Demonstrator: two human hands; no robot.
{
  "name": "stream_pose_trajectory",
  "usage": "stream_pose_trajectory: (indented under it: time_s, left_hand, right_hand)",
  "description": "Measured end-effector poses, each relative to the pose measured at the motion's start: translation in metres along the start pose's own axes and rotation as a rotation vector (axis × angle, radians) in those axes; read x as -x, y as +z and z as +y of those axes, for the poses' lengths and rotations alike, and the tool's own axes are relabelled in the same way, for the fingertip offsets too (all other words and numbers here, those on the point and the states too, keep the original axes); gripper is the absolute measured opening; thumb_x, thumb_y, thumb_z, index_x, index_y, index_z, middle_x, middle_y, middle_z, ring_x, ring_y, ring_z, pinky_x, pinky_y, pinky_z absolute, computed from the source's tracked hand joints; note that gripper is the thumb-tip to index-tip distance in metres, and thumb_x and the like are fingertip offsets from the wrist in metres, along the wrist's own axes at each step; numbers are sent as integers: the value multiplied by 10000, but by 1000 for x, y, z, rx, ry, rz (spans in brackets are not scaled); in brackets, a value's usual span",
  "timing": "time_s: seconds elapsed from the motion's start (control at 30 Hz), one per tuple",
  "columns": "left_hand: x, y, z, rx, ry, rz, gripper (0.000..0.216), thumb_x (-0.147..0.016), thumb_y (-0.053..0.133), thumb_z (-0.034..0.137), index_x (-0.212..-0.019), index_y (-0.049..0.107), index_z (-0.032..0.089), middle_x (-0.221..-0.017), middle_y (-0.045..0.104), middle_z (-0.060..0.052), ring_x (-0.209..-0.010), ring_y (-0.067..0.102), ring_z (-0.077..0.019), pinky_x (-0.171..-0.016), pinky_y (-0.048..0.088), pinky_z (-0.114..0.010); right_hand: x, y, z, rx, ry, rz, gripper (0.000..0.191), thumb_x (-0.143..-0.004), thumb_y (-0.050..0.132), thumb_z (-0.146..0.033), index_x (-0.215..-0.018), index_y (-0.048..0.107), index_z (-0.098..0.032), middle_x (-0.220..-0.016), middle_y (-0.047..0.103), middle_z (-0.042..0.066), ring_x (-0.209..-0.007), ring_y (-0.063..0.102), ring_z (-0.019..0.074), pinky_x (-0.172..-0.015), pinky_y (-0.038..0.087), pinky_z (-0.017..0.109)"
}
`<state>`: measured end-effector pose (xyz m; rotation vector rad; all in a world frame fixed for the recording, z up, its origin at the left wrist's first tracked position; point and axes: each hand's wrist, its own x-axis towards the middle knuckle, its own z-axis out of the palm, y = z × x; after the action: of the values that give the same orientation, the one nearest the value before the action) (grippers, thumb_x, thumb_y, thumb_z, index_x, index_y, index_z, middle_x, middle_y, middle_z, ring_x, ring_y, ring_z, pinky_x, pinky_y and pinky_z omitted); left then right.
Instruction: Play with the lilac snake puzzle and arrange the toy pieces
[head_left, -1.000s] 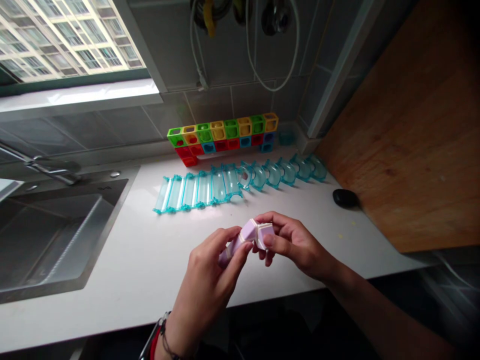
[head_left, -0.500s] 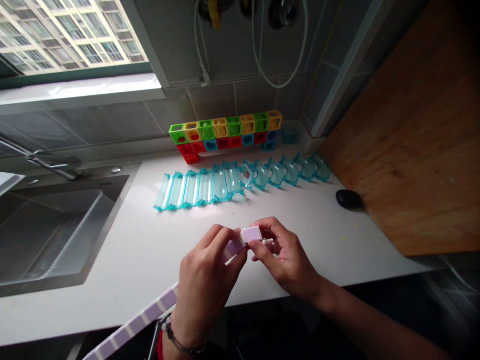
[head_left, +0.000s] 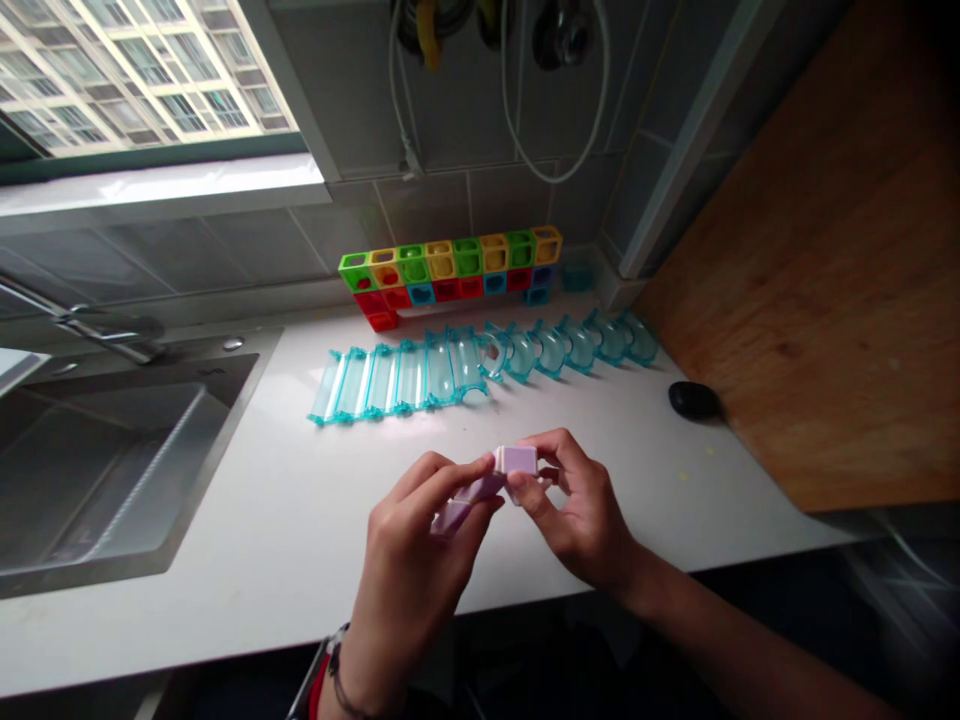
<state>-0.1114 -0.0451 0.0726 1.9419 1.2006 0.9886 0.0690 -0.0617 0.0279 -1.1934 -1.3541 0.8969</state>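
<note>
Purple chain: tail gone from view

Your left hand and right hand pinch it near the counter's front edge; with its tail just lost from sight, handling seems centred on the end blocks. Teal pieces lie beyond.

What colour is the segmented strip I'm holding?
The segmented strip is pale purple with whitish edges, clearest in the head view.
</note>
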Motion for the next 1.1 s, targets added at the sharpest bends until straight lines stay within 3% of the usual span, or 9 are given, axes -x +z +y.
stream_pose_trajectory:
  time_s: [0.2, 0.3, 0.4, 0.5, 0.63, 0.77, 0.87, 0.97, 1.1]
  left_hand:
    - [4, 7, 5, 2, -12, 28, 382, -918, 726, 210, -1292, 679, 274, -1027, 680, -41, -874, 673, -159, -739, 561, -250]
    - [1, 0, 8, 184, -221, -161, 396, -939, 709, 334, -1325, 647, 272, -1072, 692, -46, -842, 678, -159, -667, 555, -234]
    - [-4, 1, 8, 395, -389, -416, 293, -977, 642, 406, -1173, 699, 196, -998, 688, -52, -799, 637, -151, -630, 508, -220]
    - [-5, 14, 6, 617, -455, -522, 279, -961, 664, 422, -1002, 681, 147, -869, 642, -27, -761, 570, -132, -634, 458, -211]
    - [-4, 32, 3, 726, -454, -489, 300, -956, 670, 436, -913, 673, 139, -826, 611, -11, -777, 542, -127, -723, 452, -226]
    - [0, 43, 3, 839, -494, -465, 336, -992, 599, 468, -1055, 690, 151, -895, 650, -46, -861, 638, -179, -809, 512, -295]
    - [4, 51, 1, 977, -539, -476, 359, -975, 615, 484, -1081, 667, 145, -885, 660, -51, -711, 687, -170, -684, 539, -291]
    - [8, 58, -3, 1003, -540, -454, 392, -953, 630, 521, -949, 657, 130, -801, 679, -50, -506, 632, -119, -474, 451, -208]
    - [9, 60, -5, 910, -584, -428, 530, -941, 598, 595, -694, 627, 127, -505, 521, 15, -338, 475, -75, -333, 276, -164]
  right_hand:
    - [-6, -12, -8, -193, 104, -78, 165, -946, 715, -328, -1043, 620, -234, -952, 680, 19, -825, 689, 166, -724, 563, 280]
    - [-14, -25, -11, -421, 104, -83, 176, -946, 712, -325, -1082, 631, -247, -959, 665, 12, -774, 663, 148, -706, 560, 281]
    - [-18, -31, -11, -587, 125, -168, 189, -938, 703, -348, -1091, 651, -249, -1030, 681, 40, -815, 669, 179, -716, 573, 320]
    - [-19, -32, -8, -640, 165, -253, 210, -933, 687, -386, -1084, 675, -241, -1077, 702, 66, -923, 683, 225, -791, 576, 371]
    - [-21, -30, -5, -656, 220, -254, 285, -911, 690, -440, -1097, 682, -223, -1109, 728, 89, -1004, 688, 250, -852, 572, 392]
    - [-20, -28, -1, -717, 317, -286, 470, -912, 656, -548, -1246, 643, -218, -1119, 746, 114, -902, 710, 231, -702, 579, 325]
    - [-17, -25, 1, -774, 393, -304, 504, -945, 579, -589, -1285, 619, -219, -1149, 752, 124, -761, 704, 186, -511, 513, 235]
    - [-15, -22, 2, -768, 467, -373, 465, -919, 582, -626, -1136, 620, -216, -1105, 765, 123, -648, 687, 175, -382, 429, 202]
    - [-16, -21, 0, -668, 445, -290, 339, -909, 626, -565, -929, 555, -234, -944, 765, 86, -873, 736, 254, -552, 575, 296]
